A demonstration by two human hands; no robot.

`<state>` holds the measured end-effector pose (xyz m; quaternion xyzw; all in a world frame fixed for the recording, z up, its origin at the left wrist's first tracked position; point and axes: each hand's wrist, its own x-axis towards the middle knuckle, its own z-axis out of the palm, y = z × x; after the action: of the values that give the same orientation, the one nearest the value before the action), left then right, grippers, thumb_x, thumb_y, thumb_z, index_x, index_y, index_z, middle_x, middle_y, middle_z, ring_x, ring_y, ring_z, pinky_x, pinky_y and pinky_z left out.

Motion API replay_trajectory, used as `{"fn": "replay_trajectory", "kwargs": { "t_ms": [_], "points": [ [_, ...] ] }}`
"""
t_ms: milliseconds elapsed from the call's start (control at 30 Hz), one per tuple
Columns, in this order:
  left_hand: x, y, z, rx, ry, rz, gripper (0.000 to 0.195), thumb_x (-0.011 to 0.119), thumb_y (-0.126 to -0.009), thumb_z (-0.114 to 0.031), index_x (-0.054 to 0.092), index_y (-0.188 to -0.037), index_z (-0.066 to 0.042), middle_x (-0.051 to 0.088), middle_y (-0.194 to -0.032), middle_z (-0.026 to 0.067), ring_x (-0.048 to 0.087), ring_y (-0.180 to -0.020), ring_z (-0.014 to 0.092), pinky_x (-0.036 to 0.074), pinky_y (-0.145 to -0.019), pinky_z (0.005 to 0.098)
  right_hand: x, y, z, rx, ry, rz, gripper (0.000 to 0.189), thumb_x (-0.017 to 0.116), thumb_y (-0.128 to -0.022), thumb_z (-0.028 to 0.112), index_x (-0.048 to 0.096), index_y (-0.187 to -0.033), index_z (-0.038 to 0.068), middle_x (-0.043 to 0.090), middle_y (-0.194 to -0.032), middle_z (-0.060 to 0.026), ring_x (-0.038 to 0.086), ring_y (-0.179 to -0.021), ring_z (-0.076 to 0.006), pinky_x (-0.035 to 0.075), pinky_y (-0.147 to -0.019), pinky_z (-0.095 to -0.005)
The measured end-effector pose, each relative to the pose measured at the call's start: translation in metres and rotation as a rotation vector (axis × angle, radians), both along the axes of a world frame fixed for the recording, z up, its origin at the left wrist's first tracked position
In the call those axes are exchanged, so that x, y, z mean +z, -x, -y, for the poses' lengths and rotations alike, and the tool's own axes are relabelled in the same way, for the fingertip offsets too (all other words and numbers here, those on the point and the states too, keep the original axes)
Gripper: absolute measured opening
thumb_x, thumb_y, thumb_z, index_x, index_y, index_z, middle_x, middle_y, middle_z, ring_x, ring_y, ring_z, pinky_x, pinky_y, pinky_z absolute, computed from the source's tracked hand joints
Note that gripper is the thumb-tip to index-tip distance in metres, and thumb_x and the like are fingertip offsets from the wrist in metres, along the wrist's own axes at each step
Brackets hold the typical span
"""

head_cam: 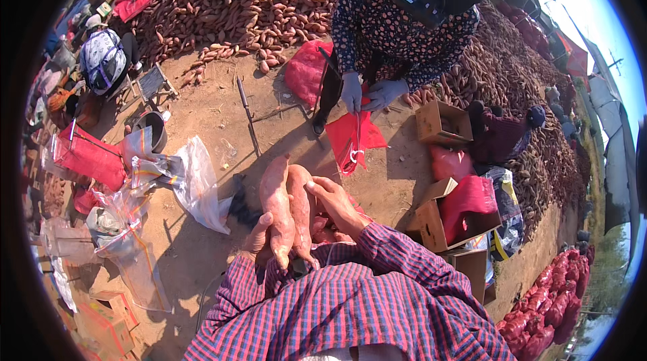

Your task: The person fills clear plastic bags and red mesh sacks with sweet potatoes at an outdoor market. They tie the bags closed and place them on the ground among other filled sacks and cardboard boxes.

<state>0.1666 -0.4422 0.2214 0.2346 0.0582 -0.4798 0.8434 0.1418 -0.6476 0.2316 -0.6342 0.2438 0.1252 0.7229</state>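
Two long pink sweet potatoes are held up side by side in front of my chest. My left hand (259, 236) grips the left sweet potato (277, 199) near its lower end, the thumb lying along its side. Around the right sweet potato (301, 209) my right hand (336, 203) is closed, with the thumb near its upper end. The two roots touch or nearly touch along their length. Partly hidden under my right forearm, more sweet potatoes (326, 232) lie close to my lap, with some red material beside them.
Opposite me a gloved person (404, 32) handles a red mesh bag (354, 138). Large heaps of sweet potatoes (242, 2) lie behind. Cardboard boxes (429, 217) stand on the right, plastic sheeting (199, 184) lies on the left. A dark metal rod (247, 113) rests on the ground.
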Motion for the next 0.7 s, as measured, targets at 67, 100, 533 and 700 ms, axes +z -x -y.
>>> {"fn": "replay_trajectory", "kwargs": {
  "t_ms": [67,100,533,700],
  "points": [
    [-0.004,0.003,-0.007,-0.005,-0.026,0.007,0.084,0.076,-0.076,-0.045,0.036,-0.139,-0.006,0.053,-0.125,0.0127,0.053,-0.116,0.025,0.042,-0.103,0.0405,0.004,0.004,-0.006,-0.017,-0.05,-0.02,0.05,0.055,-0.096,0.032,0.048,-0.132,-0.002,0.06,-0.118,-0.0138,0.06,-0.097,-0.0206,0.049,-0.082,-0.0311],
    [-0.006,0.004,-0.011,-0.002,-0.029,0.015,0.081,0.075,-0.077,-0.044,0.037,-0.138,-0.007,0.054,-0.124,0.0124,0.053,-0.116,0.025,0.041,-0.104,0.0405,0.001,0.005,-0.009,-0.022,-0.082,-0.019,0.05,0.055,-0.096,0.031,0.048,-0.132,-0.002,0.06,-0.117,-0.0136,0.06,-0.096,-0.0203,0.049,-0.081,-0.0313],
    [-0.005,0.008,-0.005,0.003,-0.098,-0.005,0.086,0.078,-0.072,-0.046,0.038,-0.137,-0.006,0.052,-0.124,0.0107,0.052,-0.115,0.023,0.042,-0.102,0.0382,-0.038,0.022,0.0,-0.032,-0.104,-0.015,0.042,0.054,-0.097,0.025,0.049,-0.131,0.0,0.062,-0.112,-0.0108,0.062,-0.088,-0.0155,0.051,-0.073,-0.0277],
    [-0.009,0.005,-0.006,-0.002,-0.078,0.036,0.077,0.075,-0.077,-0.044,0.04,-0.136,-0.008,0.054,-0.125,0.0134,0.053,-0.116,0.028,0.041,-0.103,0.0427,-0.03,0.025,0.0,-0.067,-0.167,-0.025,0.041,0.054,-0.097,0.025,0.05,-0.13,0.0,0.062,-0.114,-0.0104,0.063,-0.092,-0.0167,0.052,-0.077,-0.03]
  ]
}}
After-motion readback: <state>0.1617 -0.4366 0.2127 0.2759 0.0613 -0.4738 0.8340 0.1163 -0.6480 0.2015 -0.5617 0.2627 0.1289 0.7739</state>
